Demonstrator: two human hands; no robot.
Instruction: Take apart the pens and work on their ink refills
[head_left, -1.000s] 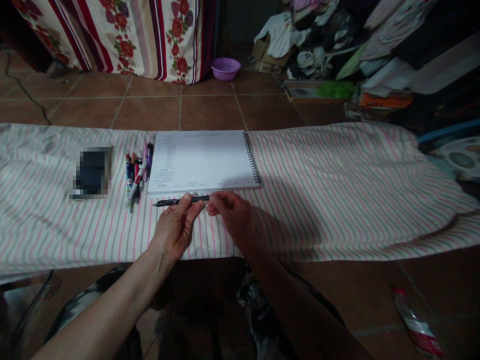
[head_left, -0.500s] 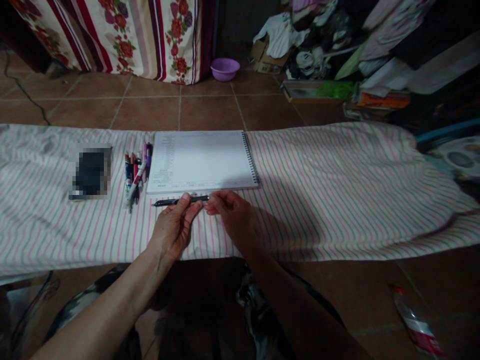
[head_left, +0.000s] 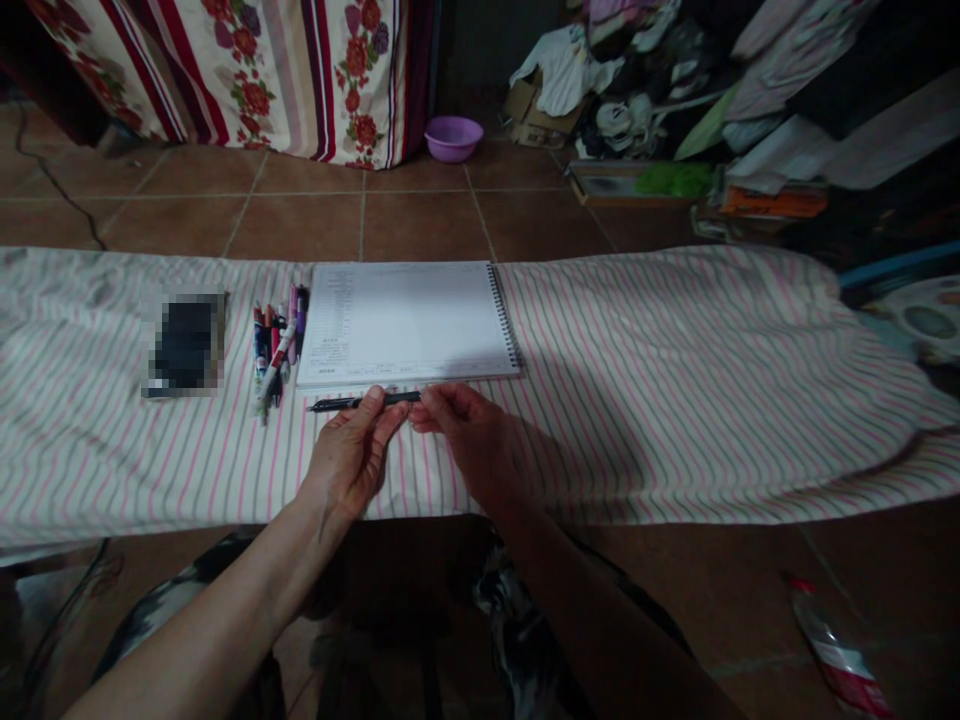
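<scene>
Both hands hold a black pen [head_left: 337, 404] level, just in front of a white spiral notebook [head_left: 405, 320] that lies on a pink-and-grey striped cloth [head_left: 675, 380]. My left hand [head_left: 352, 450] pinches the pen's middle between thumb and fingers. At the pen's right end, my right hand [head_left: 469, 440] has its fingertips closed on it. The pen's tip points left. A bunch of several coloured pens [head_left: 276, 345] lies left of the notebook.
A blurred dark object [head_left: 184, 345] rests on the cloth at the left. Beyond the cloth are brown floor tiles, a purple bowl [head_left: 452, 137], a floral curtain [head_left: 247, 70] and piled clothes and boxes [head_left: 675, 110]. A plastic bottle [head_left: 832, 650] lies on the floor, lower right.
</scene>
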